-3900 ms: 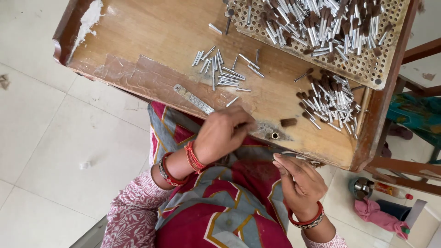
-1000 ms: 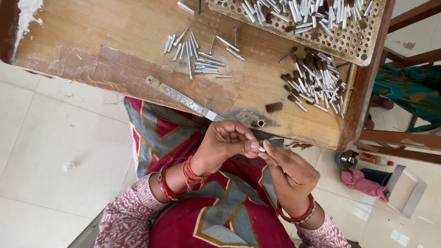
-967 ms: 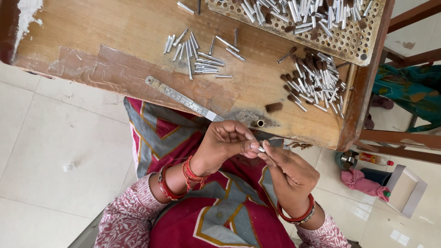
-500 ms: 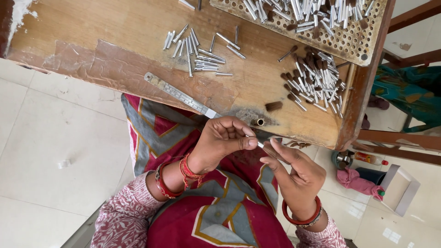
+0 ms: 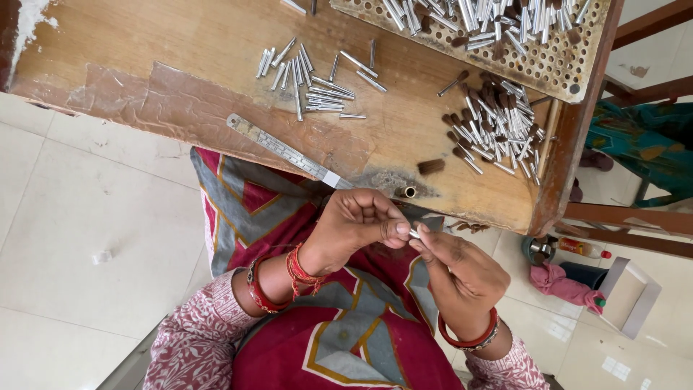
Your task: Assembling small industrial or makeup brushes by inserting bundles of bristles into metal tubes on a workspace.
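Observation:
My left hand (image 5: 354, 224) and my right hand (image 5: 458, 271) meet over my lap, just below the table's near edge. A small silver metal tube (image 5: 414, 233) is pinched between the fingertips of both hands; only its short middle part shows. Red bangles sit on both wrists. On the wooden table (image 5: 180, 43) lie a loose pile of bare silver tubes (image 5: 310, 83) and a second pile of tubes with brown bristle tips (image 5: 494, 130).
A perforated tray (image 5: 548, 68) full of silver tubes stands at the table's far right. A metal ruler (image 5: 281, 148), a short brass tube (image 5: 408, 191) and a brown bristle tuft (image 5: 431, 166) lie near the front edge. Pink cloth (image 5: 563, 285) and a box (image 5: 628, 296) are on the floor.
My left hand has come back from the table edge to meet my right hand over my lap. In the last half second my right fingers closed onto the tube.

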